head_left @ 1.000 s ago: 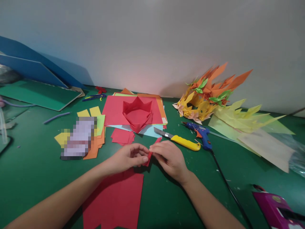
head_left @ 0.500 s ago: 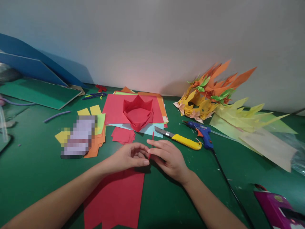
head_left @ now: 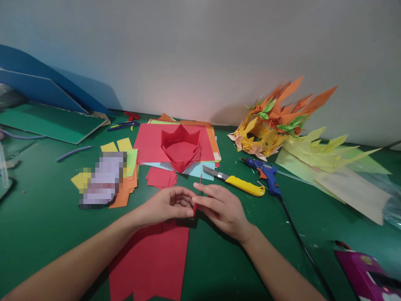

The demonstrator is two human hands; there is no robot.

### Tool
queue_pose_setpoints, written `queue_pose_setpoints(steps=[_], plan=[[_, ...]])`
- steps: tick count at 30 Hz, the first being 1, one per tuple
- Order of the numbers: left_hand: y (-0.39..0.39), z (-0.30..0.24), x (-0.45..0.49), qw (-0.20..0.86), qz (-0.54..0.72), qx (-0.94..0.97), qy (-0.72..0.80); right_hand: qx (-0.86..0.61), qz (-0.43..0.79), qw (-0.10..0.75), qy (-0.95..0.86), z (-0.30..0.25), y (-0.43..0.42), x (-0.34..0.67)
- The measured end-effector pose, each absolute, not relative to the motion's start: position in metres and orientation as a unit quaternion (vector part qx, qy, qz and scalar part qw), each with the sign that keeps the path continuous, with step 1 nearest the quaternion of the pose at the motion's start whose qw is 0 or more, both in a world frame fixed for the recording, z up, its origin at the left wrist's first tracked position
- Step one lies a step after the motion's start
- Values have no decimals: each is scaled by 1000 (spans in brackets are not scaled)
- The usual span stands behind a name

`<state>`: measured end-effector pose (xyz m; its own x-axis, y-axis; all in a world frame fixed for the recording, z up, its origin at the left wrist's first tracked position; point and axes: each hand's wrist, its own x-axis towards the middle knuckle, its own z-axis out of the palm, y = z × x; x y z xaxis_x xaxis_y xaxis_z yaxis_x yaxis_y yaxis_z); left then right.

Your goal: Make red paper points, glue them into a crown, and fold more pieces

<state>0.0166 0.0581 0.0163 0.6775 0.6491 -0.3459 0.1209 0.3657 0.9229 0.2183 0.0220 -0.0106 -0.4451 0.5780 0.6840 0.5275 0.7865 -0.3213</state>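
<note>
Between my two hands a small piece of red paper [head_left: 194, 208] is held edge-on, so only a thin strip of it shows. My left hand [head_left: 171, 203] pinches it from the left with thumb and fingers. From the other side, the fingers of my right hand [head_left: 222, 209] press against it. Under my left wrist lies a red paper sheet [head_left: 153, 263] with a notched near edge. Small red paper squares [head_left: 161, 177] sit just beyond my left hand. Farther back, a red paper crown [head_left: 181, 148] stands on a stack of coloured paper [head_left: 147, 142].
A yellow utility knife [head_left: 246, 186] with its blade out lies beyond my right hand, beside a blue glue gun [head_left: 266, 173] and its cord. Finished-looking paper crowns [head_left: 263, 138] stand at the right. A blurred phone-shaped object [head_left: 105, 179] covers paper squares; a purple box [head_left: 363, 267] is near right.
The red paper piece has turned slightly between my fingers, showing a little more of its lower part. Both hands stay in nearly the same place.
</note>
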Motion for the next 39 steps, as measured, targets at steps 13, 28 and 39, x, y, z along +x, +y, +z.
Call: queue_pose_setpoints(steps=[13,28,39], plan=[[60,6,17,670,247,573,403,-345,13,384,-856,-8,19,220],[56,7,17,421,248,759,431,-351,113,290,-883,-10,24,223],[59,5,14,323,221,844,367,-435,241,311,-810,-8,23,212]])
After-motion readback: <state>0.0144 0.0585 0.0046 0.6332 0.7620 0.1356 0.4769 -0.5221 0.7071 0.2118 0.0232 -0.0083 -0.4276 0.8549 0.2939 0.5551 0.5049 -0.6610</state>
